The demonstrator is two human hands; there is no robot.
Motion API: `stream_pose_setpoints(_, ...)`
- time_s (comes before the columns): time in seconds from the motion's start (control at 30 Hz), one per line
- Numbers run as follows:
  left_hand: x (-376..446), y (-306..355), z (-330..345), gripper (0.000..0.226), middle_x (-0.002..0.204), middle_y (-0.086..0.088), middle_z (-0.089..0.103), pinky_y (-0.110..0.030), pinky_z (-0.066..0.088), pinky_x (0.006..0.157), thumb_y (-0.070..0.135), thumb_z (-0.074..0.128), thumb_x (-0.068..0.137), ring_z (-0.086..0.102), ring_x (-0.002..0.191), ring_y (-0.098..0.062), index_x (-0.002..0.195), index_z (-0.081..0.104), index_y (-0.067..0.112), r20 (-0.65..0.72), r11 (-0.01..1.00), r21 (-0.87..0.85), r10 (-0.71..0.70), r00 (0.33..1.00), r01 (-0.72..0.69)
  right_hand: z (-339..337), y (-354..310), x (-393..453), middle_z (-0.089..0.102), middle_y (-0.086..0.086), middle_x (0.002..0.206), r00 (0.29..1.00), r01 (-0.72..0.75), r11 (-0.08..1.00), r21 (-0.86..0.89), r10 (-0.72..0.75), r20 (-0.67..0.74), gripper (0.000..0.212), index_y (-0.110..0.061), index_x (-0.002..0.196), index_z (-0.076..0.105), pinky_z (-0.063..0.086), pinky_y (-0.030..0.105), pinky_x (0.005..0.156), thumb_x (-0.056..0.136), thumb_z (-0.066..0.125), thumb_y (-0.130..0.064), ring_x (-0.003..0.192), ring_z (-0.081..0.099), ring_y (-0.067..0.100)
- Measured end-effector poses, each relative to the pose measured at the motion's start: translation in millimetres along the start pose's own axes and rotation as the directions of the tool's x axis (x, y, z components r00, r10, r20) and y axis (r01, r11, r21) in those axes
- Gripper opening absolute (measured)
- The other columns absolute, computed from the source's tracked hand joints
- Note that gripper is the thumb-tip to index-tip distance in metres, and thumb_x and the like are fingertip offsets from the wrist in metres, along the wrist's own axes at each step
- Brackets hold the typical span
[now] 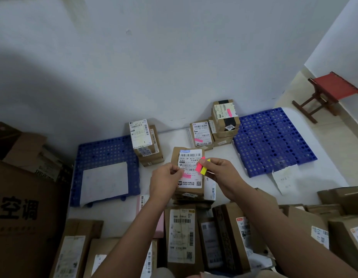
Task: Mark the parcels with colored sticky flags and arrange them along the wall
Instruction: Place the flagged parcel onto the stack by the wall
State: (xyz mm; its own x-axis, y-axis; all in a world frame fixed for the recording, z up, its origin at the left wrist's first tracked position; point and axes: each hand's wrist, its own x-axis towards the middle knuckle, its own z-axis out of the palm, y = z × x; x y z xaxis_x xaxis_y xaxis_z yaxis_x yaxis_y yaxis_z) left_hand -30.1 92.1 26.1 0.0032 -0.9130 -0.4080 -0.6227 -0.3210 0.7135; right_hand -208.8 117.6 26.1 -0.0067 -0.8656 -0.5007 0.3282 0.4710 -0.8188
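Two sticky flags (202,167) in right hand (220,173)

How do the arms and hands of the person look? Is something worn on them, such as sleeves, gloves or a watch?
Both forearms are bare up to the lower edge of the picture; no sleeve shows. The left hand and the right hand wear no gloves. No watch, ring or bracelet can be seen on the wrists or fingers, and no markings show.
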Motion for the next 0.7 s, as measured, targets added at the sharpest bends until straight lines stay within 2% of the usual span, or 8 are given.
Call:
stream_pose_setpoints(0.17,2,-2,4,0.009,0.089,0.014,0.069,-0.037,0.06,0.074,0.038,0.068,0.089,0.067,0.079,-0.006,0.085,0.061,0.033,0.007,0.979,0.199,0.041,0.999,-0.042,0,0,-1,0.075,0.013,0.103,1.0,0.001,1.0,-0.014,-0.001,0.001,0.02,0.001,0.094,0.072,0.055,0.03,0.084,0.096,0.06,-0.015,0.096,0.072,0.022)
stream_pose_setpoints(0.3,2,-4,5,0.014,0.093,0.014,0.064,-0.036,0.059,0.074,0.04,0.067,0.089,0.063,0.083,-0.004,0.093,0.055,0.033,0.027,0.964,0.256,0.067,0.997,-0.072,-1,1,-1,0.075,0.012,0.103,1.0,0.009,0.999,-0.038,-0.009,0.002,0.023,0.004,0.098,0.071,0.055,0.033,0.088,0.096,0.059,-0.016,0.097,0.071,0.024)
stream_pose_setpoints(0.37,2,-4,3,0.031,0.112,0.01,0.055,-0.035,0.056,0.081,0.042,0.07,0.086,0.059,0.098,-0.008,0.108,0.052,0.031,0.01,0.958,0.274,0.082,0.997,-0.081,-2,2,0,0.075,0.013,0.103,1.0,0.01,0.998,-0.056,-0.011,-0.009,0.025,0.006,0.099,0.07,0.055,0.035,0.09,0.096,0.06,-0.016,0.098,0.071,0.025)
stream_pose_setpoints(0.43,6,-9,1,0.059,0.129,0.004,0.041,-0.04,0.05,0.095,0.047,0.075,0.079,0.05,0.115,-0.016,0.128,0.045,0.032,-0.037,0.957,0.285,0.071,0.997,-0.058,-3,3,0,0.075,0.013,0.103,0.999,0.015,0.998,-0.061,-0.017,-0.027,0.024,0.005,0.098,0.071,0.055,0.036,0.091,0.095,0.061,-0.016,0.1,0.071,0.026)
stream_pose_setpoints(0.5,7,-14,-3,0.077,0.143,0.0,0.03,-0.044,0.047,0.101,0.054,0.073,0.079,0.044,0.125,-0.021,0.143,0.035,0.033,-0.033,0.987,0.158,-0.014,0.999,0.019,-4,3,0,0.075,0.012,0.103,0.999,0.021,0.998,-0.053,-0.023,-0.04,0.022,0.002,0.096,0.072,0.054,0.034,0.089,0.095,0.061,-0.016,0.1,0.07,0.025)
stream_pose_setpoints(0.57,2,-15,-8,0.077,0.153,-0.003,0.027,-0.031,0.053,0.088,0.055,0.063,0.088,0.048,0.123,-0.02,0.151,0.029,0.029,0.093,0.988,-0.066,-0.132,0.987,0.138,-4,2,-1,0.075,0.01,0.102,0.999,0.02,0.998,-0.055,-0.023,-0.039,0.02,-0.001,0.093,0.073,0.053,0.029,0.085,0.095,0.06,-0.016,0.098,0.071,0.022)
stream_pose_setpoints(0.63,-4,-15,-11,0.069,0.149,-0.004,0.043,-0.016,0.05,0.07,0.052,0.055,0.094,0.057,0.108,-0.011,0.153,0.027,0.03,0.264,0.96,-0.188,-0.154,0.952,0.208,-3,2,-1,0.075,0.01,0.102,0.999,0.005,0.999,-0.038,-0.006,-0.039,0.02,-0.001,0.091,0.072,0.052,0.026,0.081,0.095,0.06,-0.016,0.095,0.071,0.019)
stream_pose_setpoints(0.7,-9,-16,-14,0.068,0.136,0.0,0.06,-0.021,0.05,0.084,0.052,0.053,0.094,0.062,0.102,-0.007,0.153,0.022,0.038,0.374,0.947,-0.254,-0.091,0.923,0.197,-2,1,-1,0.074,0.013,0.103,0.999,-0.006,1.0,0.009,0.006,-0.045,0.019,0.001,0.093,0.07,0.053,0.027,0.079,0.095,0.06,-0.015,0.092,0.071,0.018)
